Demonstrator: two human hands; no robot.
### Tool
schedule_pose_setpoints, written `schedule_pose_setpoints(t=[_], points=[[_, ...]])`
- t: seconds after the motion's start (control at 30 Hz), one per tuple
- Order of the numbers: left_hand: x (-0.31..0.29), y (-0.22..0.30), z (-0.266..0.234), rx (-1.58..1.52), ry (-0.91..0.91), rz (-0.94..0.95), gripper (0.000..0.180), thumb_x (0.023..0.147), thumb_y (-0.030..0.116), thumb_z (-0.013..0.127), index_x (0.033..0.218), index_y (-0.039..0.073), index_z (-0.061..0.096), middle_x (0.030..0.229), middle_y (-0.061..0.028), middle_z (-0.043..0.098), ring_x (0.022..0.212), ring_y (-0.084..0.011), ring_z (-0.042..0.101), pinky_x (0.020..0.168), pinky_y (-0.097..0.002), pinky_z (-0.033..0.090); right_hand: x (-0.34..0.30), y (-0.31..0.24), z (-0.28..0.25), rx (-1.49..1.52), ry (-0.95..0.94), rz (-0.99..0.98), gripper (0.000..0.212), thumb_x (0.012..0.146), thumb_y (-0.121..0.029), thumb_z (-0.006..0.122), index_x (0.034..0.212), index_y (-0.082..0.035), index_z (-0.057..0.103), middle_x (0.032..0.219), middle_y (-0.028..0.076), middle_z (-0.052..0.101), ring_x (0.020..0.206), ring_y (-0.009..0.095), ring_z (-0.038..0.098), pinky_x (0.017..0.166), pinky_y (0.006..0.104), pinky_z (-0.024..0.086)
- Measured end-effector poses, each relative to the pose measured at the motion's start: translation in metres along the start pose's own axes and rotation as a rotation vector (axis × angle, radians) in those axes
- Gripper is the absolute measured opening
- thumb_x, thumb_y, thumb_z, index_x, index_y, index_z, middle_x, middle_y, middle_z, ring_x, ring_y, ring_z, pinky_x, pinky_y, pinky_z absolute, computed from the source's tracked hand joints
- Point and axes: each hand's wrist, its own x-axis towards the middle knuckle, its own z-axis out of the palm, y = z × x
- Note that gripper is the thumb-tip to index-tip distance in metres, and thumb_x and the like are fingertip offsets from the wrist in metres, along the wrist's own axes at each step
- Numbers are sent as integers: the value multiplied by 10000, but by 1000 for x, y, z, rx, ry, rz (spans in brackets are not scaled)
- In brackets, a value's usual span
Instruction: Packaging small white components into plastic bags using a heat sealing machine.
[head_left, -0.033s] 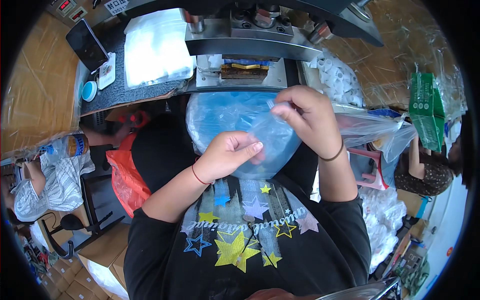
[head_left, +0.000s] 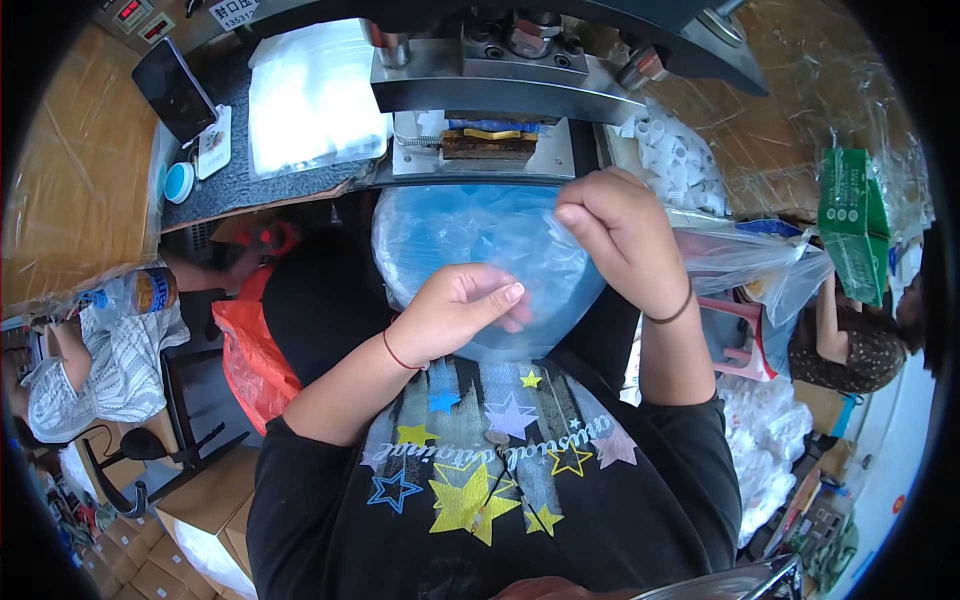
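Note:
Between my knees rests a blue tub or bag [head_left: 420, 225], its outline rounded, with crumpled clear plastic [head_left: 500, 235] in or over it. My left hand [head_left: 462, 312] hovers over the near part of it, thumb stretched out and apart from the fingers, with nothing clearly held. Above its right side is my right hand [head_left: 625, 240], fingers curled in and thumb pressed to them. Whatever those fingers may hold is hidden.
Ahead stands a press machine [head_left: 500, 90] with a metal bar over a small block. Left of it lie a stack of clear bags [head_left: 310, 100] and a phone [head_left: 175, 90]; right, white plastic spouts [head_left: 680, 155]. An orange-red bag [head_left: 250, 350] hangs left. Co-workers [head_left: 105, 370] sit at both sides.
The clear plastic piece with a small spout, earlier stretched between my hands, no longer shows there. My right hand has turned slightly and its fingers have curled in. The left hand has barely moved.

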Motion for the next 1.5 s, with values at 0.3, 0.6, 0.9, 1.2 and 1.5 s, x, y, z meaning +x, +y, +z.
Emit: schedule_pose_setpoints(t=[0.3, 0.6, 0.9, 1.2, 1.5], points=[[8, -1, -8, -184, -35, -213, 274, 968, 171, 641, 1158, -26, 644, 1048, -149, 726, 947, -220, 718, 805, -307, 579, -20, 67, -28, -438, -14, 327, 235, 974, -212, 551, 1109, -47, 649, 1036, 171, 611, 921, 368, 613, 804, 419, 487], [43, 24, -57, -291, 89, -49, 267, 891, 44, 665, 1145, -36, 644, 1065, -142, 710, 891, -198, 716, 755, -304, 587, -35, 102, -40, -88, -299, 427, 168, 979, -187, 573, 1002, -26, 611, 918, 142, 592, 846, 302, 586, 768, 363, 464], [30, 56, -124, 1235, 1113, 838, 512, 953, 242, 627, 1320, -51, 422, 1193, -277, 548, 1150, -375, 563, 970, -425, 460, -52, 94, -41, 68, -214, 436, 196, 989, -142, 554, 1121, -8, 609, 994, 125, 624, 913, 244, 605, 831, 323, 469], [-36, 38, -123, 815, 726, 428, 171, 977, 149, 606, 1069, 21, 673, 985, -110, 681, 904, -222, 674, 831, -333, 525, -53, 53, -9, -81, 296, 313, 180, 1005, -153, 517, 1039, -4, 613, 946, 136, 624, 863, 296, 605, 789, 355, 473], [-8, 25, -44, 517, 338, 229, 146, 944, 116, 665, 910, -19, 706, 875, -29, 714, 802, -58, 615, 742, -233, 498, -2, -4, 31, 490, 382, 142, 150, 904, -118, 705, 984, -2, 654, 855, 51, 660, 751, 103, 589, 684, 234, 467]])
